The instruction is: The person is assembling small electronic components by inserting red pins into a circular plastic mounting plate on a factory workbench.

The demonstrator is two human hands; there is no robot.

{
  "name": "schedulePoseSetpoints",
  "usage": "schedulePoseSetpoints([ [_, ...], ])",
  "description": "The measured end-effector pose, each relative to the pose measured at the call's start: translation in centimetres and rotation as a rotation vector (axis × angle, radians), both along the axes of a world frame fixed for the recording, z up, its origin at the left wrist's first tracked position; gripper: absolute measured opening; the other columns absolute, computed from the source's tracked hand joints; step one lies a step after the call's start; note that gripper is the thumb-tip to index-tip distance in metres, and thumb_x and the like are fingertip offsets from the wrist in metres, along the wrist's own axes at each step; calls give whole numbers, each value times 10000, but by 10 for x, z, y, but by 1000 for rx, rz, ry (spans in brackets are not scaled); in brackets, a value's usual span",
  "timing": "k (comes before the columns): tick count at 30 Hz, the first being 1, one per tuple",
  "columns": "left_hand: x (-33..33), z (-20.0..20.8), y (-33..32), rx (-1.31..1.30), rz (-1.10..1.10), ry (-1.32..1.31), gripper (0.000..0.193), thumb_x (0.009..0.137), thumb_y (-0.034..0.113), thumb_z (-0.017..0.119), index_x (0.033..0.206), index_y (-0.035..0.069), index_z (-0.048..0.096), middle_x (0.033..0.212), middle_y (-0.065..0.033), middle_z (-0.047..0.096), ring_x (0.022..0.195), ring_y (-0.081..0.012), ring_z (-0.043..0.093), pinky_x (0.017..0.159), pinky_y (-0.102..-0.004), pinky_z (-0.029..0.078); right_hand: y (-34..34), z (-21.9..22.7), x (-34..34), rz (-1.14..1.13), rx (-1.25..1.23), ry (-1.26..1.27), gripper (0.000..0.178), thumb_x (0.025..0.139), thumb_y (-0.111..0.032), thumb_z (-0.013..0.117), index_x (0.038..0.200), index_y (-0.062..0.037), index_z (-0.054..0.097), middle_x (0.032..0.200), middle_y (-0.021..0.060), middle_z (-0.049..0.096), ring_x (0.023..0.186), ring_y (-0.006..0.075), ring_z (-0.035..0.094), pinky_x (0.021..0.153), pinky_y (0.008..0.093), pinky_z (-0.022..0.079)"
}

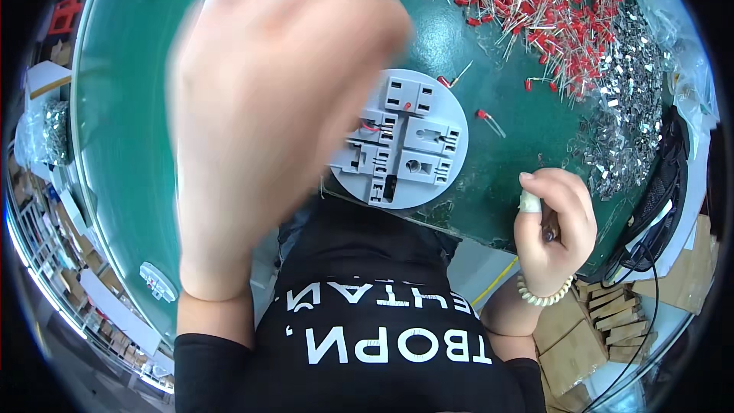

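Note:
My left hand [275, 92] is raised close to the camera and smeared by motion, so its fingers cannot be made out. It hides the left part of a round grey plastic base [424, 126] at the table's near edge. The base has moulded slots and a small red spot near its upper middle. At the right, my right hand [562, 218] hovers by the table edge, its fingers curled toward the thumb, which wears a pale cover. Something dark shows inside the curl, too small to name. Two loose red LEDs lie beside the base, one [482, 114] farther out.
A large heap of red LEDs [527, 0] covers the far right of the green table [428, 30]. Small metal clips [631, 99] are piled beside it. A black bag [657, 183] lies at the right edge. Another grey part [157, 281] sits far left. Cardboard [569, 344] is stacked below right.

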State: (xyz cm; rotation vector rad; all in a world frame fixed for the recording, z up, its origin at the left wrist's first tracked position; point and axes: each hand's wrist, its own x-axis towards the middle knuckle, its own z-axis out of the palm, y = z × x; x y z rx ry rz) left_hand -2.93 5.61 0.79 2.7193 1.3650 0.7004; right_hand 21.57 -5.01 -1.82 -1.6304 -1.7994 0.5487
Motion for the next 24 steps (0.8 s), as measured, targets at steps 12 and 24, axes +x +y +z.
schedulePoseSetpoints([
  [12,14,-40,-53,-431,115,-341,211,728,-48,755,884,79,692,1105,-89,615,999,-226,566,802,-317,470,5,0,-4,101,46,-8,342,631,52,712,936,-103,711,876,47,720,651,158,609,579,283,405],
  [24,13,-43,-52,-427,86,-357,186,745,-14,752,898,70,688,1142,-98,612,1022,-261,582,893,-368,476,10,1,-12,129,102,9,346,625,55,710,933,-103,706,875,41,724,610,146,585,543,281,381],
])
